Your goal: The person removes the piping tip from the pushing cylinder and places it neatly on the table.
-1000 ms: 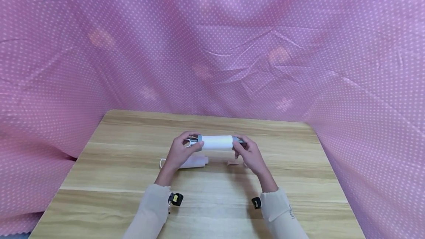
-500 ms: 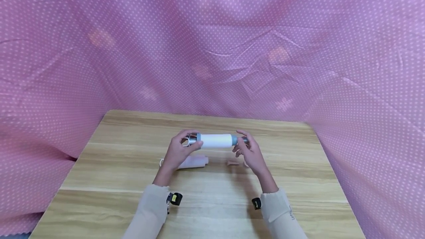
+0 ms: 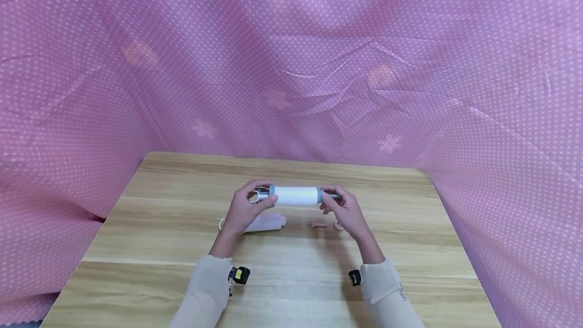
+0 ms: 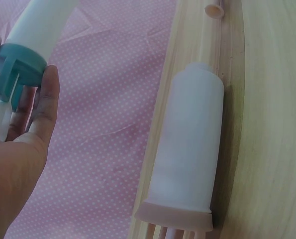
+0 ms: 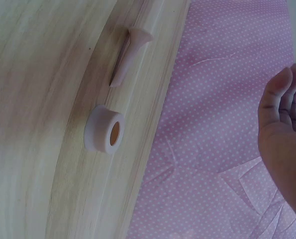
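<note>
A pastry syringe with a white barrel (image 3: 296,196) lies level between both hands, above the table. My left hand (image 3: 243,211) grips its teal plunger end (image 4: 23,63), thumb in front and fingers behind; a white handle shows against the palm in the left wrist view. At the other end my right hand (image 3: 347,215) pinches the teal collar (image 3: 320,195) between thumb and fingers. A slim teal nozzle (image 3: 336,196) sticks out past that collar. In the right wrist view the collar is mostly cut off at the edge.
Below the left hand a second syringe, pale with a pink cap (image 4: 190,134), lies on the wooden table (image 3: 296,277). A pink nozzle (image 5: 130,55) and a pink ring collar (image 5: 103,129) rest below the right hand. Pink dotted cloth (image 3: 291,90) hangs behind the table.
Half a second ago the right fingers loosened and spread off the teal collar; now they close on it again. The left hand keeps its hold, and the syringe has barely moved.
</note>
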### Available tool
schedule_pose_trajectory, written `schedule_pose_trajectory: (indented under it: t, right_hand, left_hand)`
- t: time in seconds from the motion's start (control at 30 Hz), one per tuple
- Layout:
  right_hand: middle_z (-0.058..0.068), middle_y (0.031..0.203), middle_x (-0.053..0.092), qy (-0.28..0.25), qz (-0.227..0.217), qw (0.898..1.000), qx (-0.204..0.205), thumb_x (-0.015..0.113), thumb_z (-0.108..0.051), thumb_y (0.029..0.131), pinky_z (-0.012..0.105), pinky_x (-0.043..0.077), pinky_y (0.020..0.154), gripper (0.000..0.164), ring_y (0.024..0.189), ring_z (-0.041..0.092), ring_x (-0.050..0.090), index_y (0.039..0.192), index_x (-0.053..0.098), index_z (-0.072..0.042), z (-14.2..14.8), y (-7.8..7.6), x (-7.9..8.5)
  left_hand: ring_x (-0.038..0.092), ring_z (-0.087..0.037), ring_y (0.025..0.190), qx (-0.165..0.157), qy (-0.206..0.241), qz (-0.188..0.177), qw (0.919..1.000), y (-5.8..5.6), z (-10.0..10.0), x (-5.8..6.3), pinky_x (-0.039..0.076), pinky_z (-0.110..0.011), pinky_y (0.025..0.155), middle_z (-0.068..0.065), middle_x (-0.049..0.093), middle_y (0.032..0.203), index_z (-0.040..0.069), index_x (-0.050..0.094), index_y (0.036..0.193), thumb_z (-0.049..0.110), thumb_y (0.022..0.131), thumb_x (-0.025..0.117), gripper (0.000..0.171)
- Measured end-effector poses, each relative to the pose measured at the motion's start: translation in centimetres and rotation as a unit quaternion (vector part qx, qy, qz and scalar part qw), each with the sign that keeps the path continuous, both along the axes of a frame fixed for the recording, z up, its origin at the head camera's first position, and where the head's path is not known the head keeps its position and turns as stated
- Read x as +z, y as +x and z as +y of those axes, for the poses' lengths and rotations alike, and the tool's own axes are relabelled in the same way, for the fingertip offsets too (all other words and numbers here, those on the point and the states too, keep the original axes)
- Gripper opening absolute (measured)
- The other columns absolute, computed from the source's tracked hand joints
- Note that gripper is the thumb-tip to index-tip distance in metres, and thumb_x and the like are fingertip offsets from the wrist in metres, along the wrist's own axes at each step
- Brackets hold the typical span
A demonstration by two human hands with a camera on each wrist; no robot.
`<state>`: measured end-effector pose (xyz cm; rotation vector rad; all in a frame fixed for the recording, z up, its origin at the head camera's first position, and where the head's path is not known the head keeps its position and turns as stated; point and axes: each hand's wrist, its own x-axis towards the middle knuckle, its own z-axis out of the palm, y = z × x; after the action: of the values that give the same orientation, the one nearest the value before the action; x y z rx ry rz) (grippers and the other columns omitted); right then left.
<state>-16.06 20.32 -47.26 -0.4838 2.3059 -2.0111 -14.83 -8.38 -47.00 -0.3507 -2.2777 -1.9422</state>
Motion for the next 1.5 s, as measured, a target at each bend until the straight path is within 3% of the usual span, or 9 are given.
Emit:
schedule_pose_trajectory:
  t: [0.17,0.33,0.63,0.77,0.9,1.1,1.33,1.5]
  right_hand:
    - [0.027,0.119,0.059,-0.032,0.010,0.999,0.025,0.063,-0.005,0.099,0.029,0.059,0.075,0.033,0.093,0.022,0.068,0.128,0.057,0.009,0.17,-0.03,0.10]
    - [0.025,0.124,0.057,-0.041,0.019,0.998,0.040,0.066,0.001,0.095,0.031,0.060,0.077,0.033,0.099,0.024,0.067,0.126,0.056,0.007,0.16,-0.16,0.02]
    - [0.025,0.118,0.063,-0.024,0.029,0.999,-0.002,0.055,-0.012,0.106,0.034,0.059,0.074,0.023,0.087,0.019,0.067,0.112,0.062,0.009,-0.26,-0.49,0.22]
    - [0.027,0.118,0.062,-0.010,0.019,1.000,-0.017,0.058,-0.011,0.104,0.038,0.061,0.074,0.024,0.086,0.021,0.068,0.115,0.060,0.010,-0.28,-0.64,0.18]
    - [0.025,0.115,0.062,0.000,-0.016,1.000,-0.011,0.055,-0.018,0.106,0.043,0.061,0.076,0.031,0.087,0.025,0.067,0.123,0.058,0.009,-0.21,-0.62,0.09]
    - [0.021,0.096,0.065,0.008,-0.037,0.999,0.006,0.051,-0.023,0.108,0.036,0.061,0.076,0.034,0.082,0.023,0.066,0.116,0.062,0.009,-0.17,-0.54,0.01]
    - [0.022,0.117,0.063,-0.016,-0.014,0.999,0.028,0.062,-0.011,0.101,0.037,0.061,0.077,0.031,0.091,0.029,0.068,0.127,0.060,0.007,0.20,-0.44,0.04]
    - [0.024,0.129,0.057,-0.038,-0.013,0.998,0.046,0.065,-0.004,0.098,0.033,0.060,0.077,0.033,0.097,0.025,0.069,0.128,0.058,0.005,0.26,-0.33,0.16]
  left_hand:
    - [0.059,-0.027,0.106,0.002,0.002,-0.003,1.0000,-0.11,-0.14,-0.01,0.055,-0.041,0.088,-0.009,0.063,0.123,0.010,0.069,0.124,0.019,0.089,0.079,0.037]
    - [0.059,-0.027,0.106,0.000,0.004,-0.004,1.0000,-0.19,-0.29,0.01,0.054,-0.043,0.090,-0.009,0.063,0.123,0.011,0.069,0.124,0.020,0.089,0.079,0.037]
    - [0.059,-0.028,0.106,-0.012,0.006,-0.002,0.9999,-0.39,-0.28,0.00,0.058,-0.034,0.082,-0.013,0.062,0.124,0.008,0.067,0.127,0.013,0.089,0.079,0.041]
    - [0.058,-0.028,0.105,-0.016,-0.001,-0.003,0.9999,-0.37,-0.17,0.15,0.059,-0.030,0.077,-0.018,0.060,0.125,0.003,0.065,0.130,0.007,0.089,0.078,0.043]
    - [0.059,-0.031,0.105,-0.009,-0.005,-0.009,0.9999,-0.40,-0.05,0.32,0.059,-0.031,0.079,-0.021,0.059,0.126,-0.001,0.064,0.128,0.002,0.089,0.076,0.041]
    - [0.060,-0.031,0.105,-0.007,0.015,0.003,0.9999,-0.21,-0.13,0.58,0.059,-0.031,0.081,-0.014,0.061,0.124,0.006,0.068,0.124,0.010,0.088,0.079,0.038]
    - [0.060,-0.028,0.103,-0.010,0.030,0.005,0.9995,-0.67,-0.48,-0.18,0.059,-0.030,0.080,-0.014,0.061,0.126,0.006,0.069,0.124,0.012,0.088,0.080,0.038]
    - [0.060,-0.031,0.104,-0.010,0.037,0.002,0.9993,-0.81,-0.48,-0.15,0.059,-0.030,0.080,-0.016,0.061,0.126,0.005,0.068,0.123,0.011,0.088,0.079,0.038]
